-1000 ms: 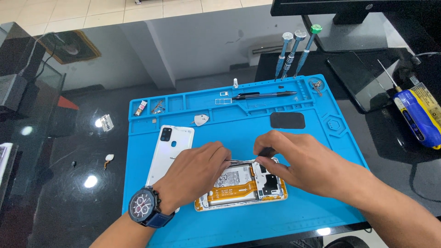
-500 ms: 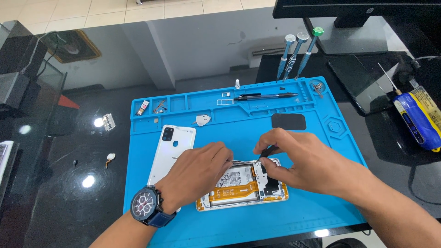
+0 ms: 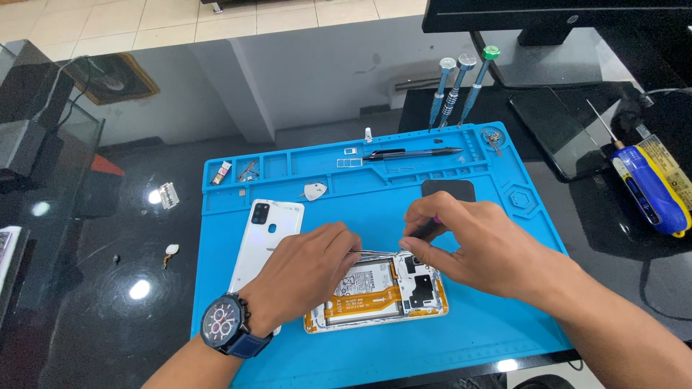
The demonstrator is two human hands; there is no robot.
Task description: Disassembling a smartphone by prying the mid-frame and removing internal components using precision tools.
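Pinching a thin pair of metal tweezers in the left hand, tips laid across the top edge of the opened phone; fingers closed tight round the shank, a dark wristwatch on that wrist. Right hand curled shut on a slim dark tool, probably a small screwdriver or spudger, its point down at the upper corner of the phone near the camera end; tool mostly hidden by the fingers, so kind not certain.

Head view, the only one: phone lying flat, back upward, on the blue work mat, toward its near edge between both hands. Back cover already off: white rear shell set aside on the mat just left of the phone, partly under the left forearm. Battery and orange flex cables exposed, black board shield at the right end apparently in place. Judging by that, opening done, inner dismantling only begun; battery, board and cables all yet to come out.

Farther up the mat: a white triangular pick, a long black pen-like tool in the tray groove, small parts in the compartments. Three precision screwdrivers standing at the far edge. Off the mat to the right, a blue and yellow tool on the dark glass table.
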